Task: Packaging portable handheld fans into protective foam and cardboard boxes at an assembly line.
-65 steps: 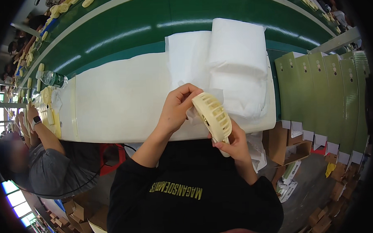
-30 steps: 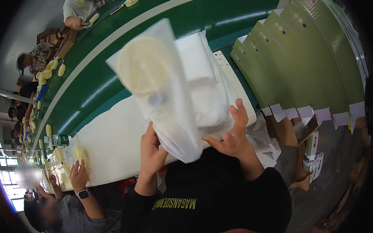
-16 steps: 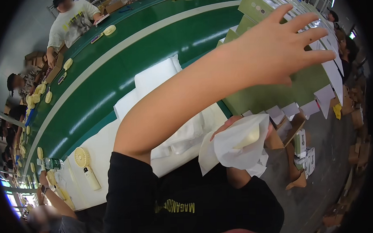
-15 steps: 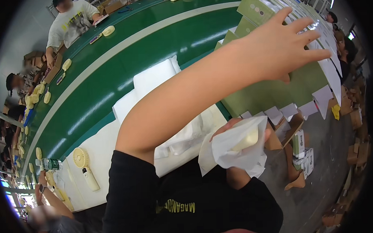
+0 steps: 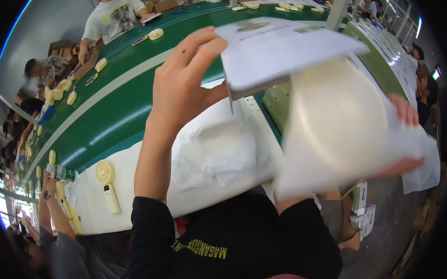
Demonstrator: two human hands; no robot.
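Observation:
My left hand (image 5: 179,84) grips the left end of a white carton (image 5: 279,54), thumb below and fingers on top. The carton's flap sticks out to the right. Against that end is a pale cream rounded thing in a thin white bag (image 5: 331,131), blurred by motion. My right hand (image 5: 403,111) is wrapped around the bag from its right side, mostly hidden behind it. Whether the bagged thing has entered the carton, I cannot tell. Below lies a pile of white bags (image 5: 224,149) on the white worktop (image 5: 132,192).
A cream handheld fan (image 5: 105,175) lies on the worktop's left part. Beyond runs a green conveyor (image 5: 117,121) with several fans. Green cartons (image 5: 276,103) stand stacked at right. At left, another person's hand is at a bottle (image 5: 62,172); others work across the belt.
My left hand has come back from the carton stack at right and now holds a carton. My right hand has raised the bagged thing up to the carton's right end.

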